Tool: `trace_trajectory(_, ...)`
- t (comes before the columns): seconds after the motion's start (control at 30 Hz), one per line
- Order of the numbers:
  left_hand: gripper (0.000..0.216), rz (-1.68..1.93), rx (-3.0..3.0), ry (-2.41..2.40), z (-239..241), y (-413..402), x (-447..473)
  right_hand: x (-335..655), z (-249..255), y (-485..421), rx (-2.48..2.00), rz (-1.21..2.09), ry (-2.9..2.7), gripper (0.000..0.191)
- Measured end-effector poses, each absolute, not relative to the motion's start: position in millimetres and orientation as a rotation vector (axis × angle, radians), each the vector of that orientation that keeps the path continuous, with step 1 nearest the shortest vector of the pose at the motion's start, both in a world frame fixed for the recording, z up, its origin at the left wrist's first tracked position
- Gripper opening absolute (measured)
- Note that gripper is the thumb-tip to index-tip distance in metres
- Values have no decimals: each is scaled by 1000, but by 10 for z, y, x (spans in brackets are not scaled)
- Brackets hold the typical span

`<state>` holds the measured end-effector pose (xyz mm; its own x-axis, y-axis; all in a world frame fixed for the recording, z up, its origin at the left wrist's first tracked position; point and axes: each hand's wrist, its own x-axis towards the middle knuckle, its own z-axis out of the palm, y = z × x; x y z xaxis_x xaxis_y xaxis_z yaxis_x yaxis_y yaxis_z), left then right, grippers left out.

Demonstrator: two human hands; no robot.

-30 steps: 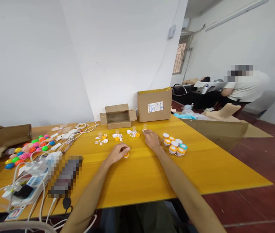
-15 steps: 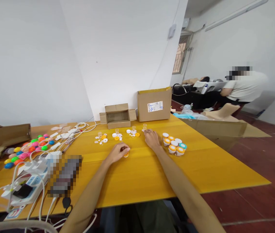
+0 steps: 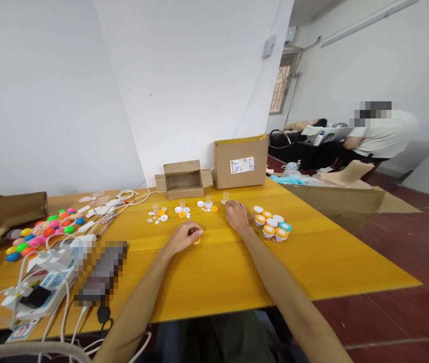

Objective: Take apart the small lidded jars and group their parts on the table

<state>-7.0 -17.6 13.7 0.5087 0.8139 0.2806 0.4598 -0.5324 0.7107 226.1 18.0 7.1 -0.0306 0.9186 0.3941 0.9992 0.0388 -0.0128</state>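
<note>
Left hand is down on the yellow surface, just this side of the middle, and its fingers are curled tight around a small orange piece. Only an orange sliver shows past the fingertips, low against the wood. It looks round, so there is no long axis to call, and which way it faces I cannot tell under that grip. Right hand lies palm down a little farther out, knuckles up, pointing away toward the wall. Its fingertips reach among the loose white bits just in front of a tiny clear cup, which stands upright. Whether those fingers pinch anything, I cannot tell from here. Right beside that hand sits a tight cluster of little jars, orange lids mostly, one teal. To the left runs a row of small heaps, white and orange parts. Behind them are an open carton and a taller closed box. Far left, there are bright plastic balls and a power strip with cables.
</note>
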Motion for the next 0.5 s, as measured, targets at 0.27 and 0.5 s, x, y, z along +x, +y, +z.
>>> trace_trajectory(0.27,34,819,2174,1047,120,-174,-69,2266,67,192,-1904,-362,-2086,48)
trace_trajectory(0.5,26,800,2172,1033,103,-158,-75,2289,65,135,-1929,-423,-1998,34)
